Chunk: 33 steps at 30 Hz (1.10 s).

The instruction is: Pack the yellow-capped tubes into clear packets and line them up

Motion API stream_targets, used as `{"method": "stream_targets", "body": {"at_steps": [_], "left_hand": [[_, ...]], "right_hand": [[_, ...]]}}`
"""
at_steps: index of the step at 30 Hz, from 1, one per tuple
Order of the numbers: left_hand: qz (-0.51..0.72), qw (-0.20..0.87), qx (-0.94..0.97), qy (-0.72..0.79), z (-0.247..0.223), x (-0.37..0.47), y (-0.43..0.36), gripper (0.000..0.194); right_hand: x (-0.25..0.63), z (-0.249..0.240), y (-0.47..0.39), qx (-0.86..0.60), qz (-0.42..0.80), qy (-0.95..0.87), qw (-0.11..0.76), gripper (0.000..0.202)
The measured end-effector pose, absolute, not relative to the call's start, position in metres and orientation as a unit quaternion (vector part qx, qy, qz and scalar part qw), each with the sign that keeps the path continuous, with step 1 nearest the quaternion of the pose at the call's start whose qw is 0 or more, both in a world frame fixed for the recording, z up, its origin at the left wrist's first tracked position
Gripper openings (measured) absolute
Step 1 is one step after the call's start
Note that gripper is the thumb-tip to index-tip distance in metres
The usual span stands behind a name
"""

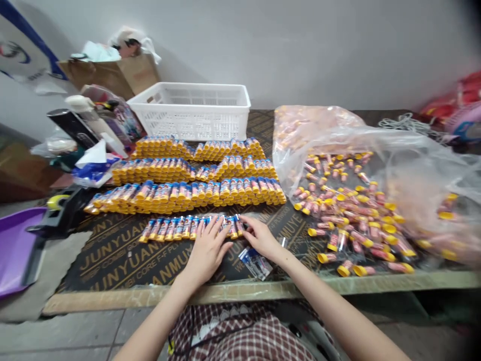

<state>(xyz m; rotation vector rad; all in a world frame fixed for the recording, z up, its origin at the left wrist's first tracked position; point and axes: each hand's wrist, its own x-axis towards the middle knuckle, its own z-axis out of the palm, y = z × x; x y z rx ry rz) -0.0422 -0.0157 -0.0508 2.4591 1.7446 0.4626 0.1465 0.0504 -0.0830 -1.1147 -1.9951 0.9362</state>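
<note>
A short front row of small tubes (175, 228) with yellow bottoms, blue tops and printed labels lies on the dark table. My left hand (208, 250) rests over the right part of this row, its fingers spread and flat on the tubes. At the row's right end, my right hand (263, 240) has its thumb and forefinger on the last tube (239, 225). Below the right hand lies a small stack of blue-and-clear label sleeves (256, 263). Long stacked rows of labelled tubes (188, 195) run behind the front row.
Unlabelled pink tubes with yellow caps (361, 225) spill from a clear plastic bag (409, 150) on the right. A white basket (195, 118) stands at the back. At left are a tape dispenser (56, 213), a purple dustpan (17, 245) and a tissue pack (93, 168).
</note>
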Motion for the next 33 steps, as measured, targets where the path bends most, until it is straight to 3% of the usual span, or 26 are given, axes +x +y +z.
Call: {"method": "stream_targets", "body": {"at_steps": [4,8,15,23,28,31,33], "left_hand": [[0.200,0.119,0.789,0.568,-0.051,-0.002,-0.022,0.028],[0.113,0.195,0.727,0.648,-0.054,0.031,-0.024,0.019],[0.103,0.210,0.682,0.693,-0.062,0.040,-0.020,0.015],[0.136,0.188,0.700,0.675,-0.066,0.040,-0.023,0.015],[0.248,0.232,0.663,0.667,-0.063,0.038,-0.022,0.014],[0.353,0.350,0.581,0.645,-0.058,0.039,-0.017,0.019],[0.411,0.445,0.490,0.626,-0.053,0.042,-0.012,0.023]], "right_hand": [[0.177,-0.066,0.046,-0.447,0.319,-0.766,0.333,0.043],[0.231,-0.060,0.039,-0.503,0.259,-0.752,0.336,0.035],[0.321,-0.077,0.025,-0.597,0.097,-0.749,0.270,0.032],[0.322,-0.083,0.046,-0.554,0.026,-0.816,0.165,0.035],[0.319,-0.083,0.053,-0.536,0.022,-0.821,0.195,0.037],[0.317,-0.075,0.042,-0.550,0.018,-0.800,0.240,0.041],[0.310,-0.067,0.028,-0.564,0.041,-0.761,0.318,0.041]]}}
